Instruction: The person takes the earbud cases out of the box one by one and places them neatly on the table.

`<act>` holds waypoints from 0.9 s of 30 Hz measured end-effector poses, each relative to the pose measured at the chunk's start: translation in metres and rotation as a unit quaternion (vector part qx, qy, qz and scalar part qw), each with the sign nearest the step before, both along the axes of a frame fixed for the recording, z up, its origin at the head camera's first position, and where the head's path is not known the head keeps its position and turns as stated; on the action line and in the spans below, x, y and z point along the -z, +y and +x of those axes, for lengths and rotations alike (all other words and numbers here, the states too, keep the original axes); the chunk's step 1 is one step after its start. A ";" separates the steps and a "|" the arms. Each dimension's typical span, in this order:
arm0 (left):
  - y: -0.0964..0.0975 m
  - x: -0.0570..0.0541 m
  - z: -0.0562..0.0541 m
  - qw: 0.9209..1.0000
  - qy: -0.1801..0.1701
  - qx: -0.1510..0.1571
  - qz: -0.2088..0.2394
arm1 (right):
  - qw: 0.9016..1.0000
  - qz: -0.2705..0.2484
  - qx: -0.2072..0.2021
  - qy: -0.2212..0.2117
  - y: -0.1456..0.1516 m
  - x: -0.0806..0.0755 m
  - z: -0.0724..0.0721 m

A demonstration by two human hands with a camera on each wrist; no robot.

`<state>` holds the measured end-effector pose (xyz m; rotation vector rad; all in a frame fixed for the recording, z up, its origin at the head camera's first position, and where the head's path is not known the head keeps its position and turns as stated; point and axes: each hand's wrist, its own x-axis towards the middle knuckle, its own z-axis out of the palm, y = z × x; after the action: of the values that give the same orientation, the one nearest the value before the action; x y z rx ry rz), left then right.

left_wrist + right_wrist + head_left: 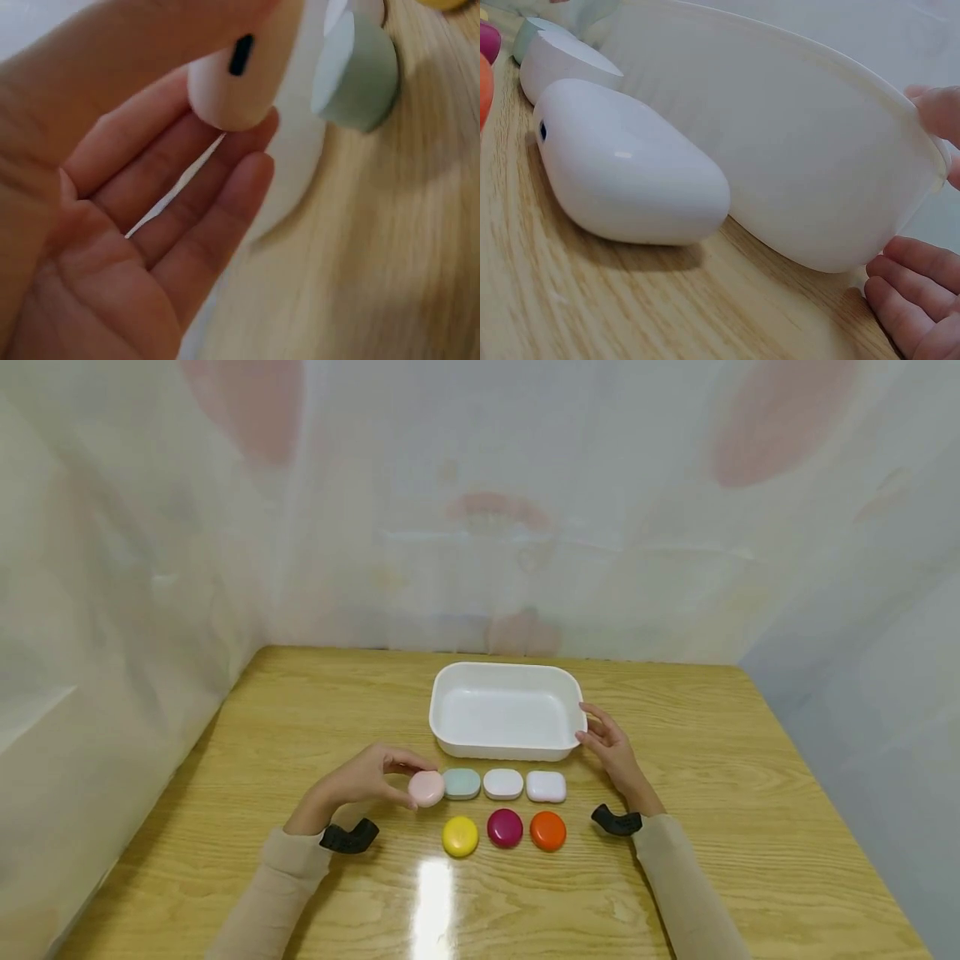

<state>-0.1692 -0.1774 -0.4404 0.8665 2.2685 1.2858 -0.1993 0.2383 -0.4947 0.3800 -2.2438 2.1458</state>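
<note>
My left hand [375,777] pinches a pink round earbud case [426,788] between thumb and fingers. In the left wrist view a small black slot shows on the side of this pink case [232,82]. The case is at the left end of a row, close beside a light green oval case [461,783]. My right hand [613,752] grips the right end of a white basin [504,714], its thumb at the rim in the right wrist view. The lower fingers [911,289] lie against the basin's outer wall near the table.
Right of the green case are a white oval case [503,784] and a white rounded-rectangular case [546,787]. Nearer lie a yellow round case [460,837], a magenta one [505,828] and an orange one [548,831]. All rest on a wooden table [712,827] edged by hanging sheets.
</note>
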 end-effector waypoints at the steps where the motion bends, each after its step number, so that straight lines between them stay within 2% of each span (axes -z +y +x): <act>1: -0.002 0.001 0.001 1.000 -0.002 0.002 -0.005 | 1.000 0.000 -0.001 0.002 0.000 0.000 0.000; 8: -0.011 0.011 0.001 0.999 -0.032 0.012 -0.020 | 1.000 -0.003 -0.006 0.006 -0.001 0.000 0.000; 15: -0.015 0.020 -0.001 0.998 -0.021 0.059 -0.016 | 1.000 0.000 -0.006 0.008 0.000 0.001 -0.002; 23: -0.011 0.017 0.003 0.996 -0.039 0.050 -0.060 | 1.000 -0.003 -0.013 0.009 0.001 0.002 -0.001; 27: -0.010 0.016 0.003 0.996 -0.049 0.050 -0.057 | 1.000 -0.003 -0.011 0.012 0.001 0.002 -0.001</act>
<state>-0.1666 -0.1875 -0.4565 0.8457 2.1709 1.1198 -0.1998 0.2389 -0.4962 0.4294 -2.2316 2.1458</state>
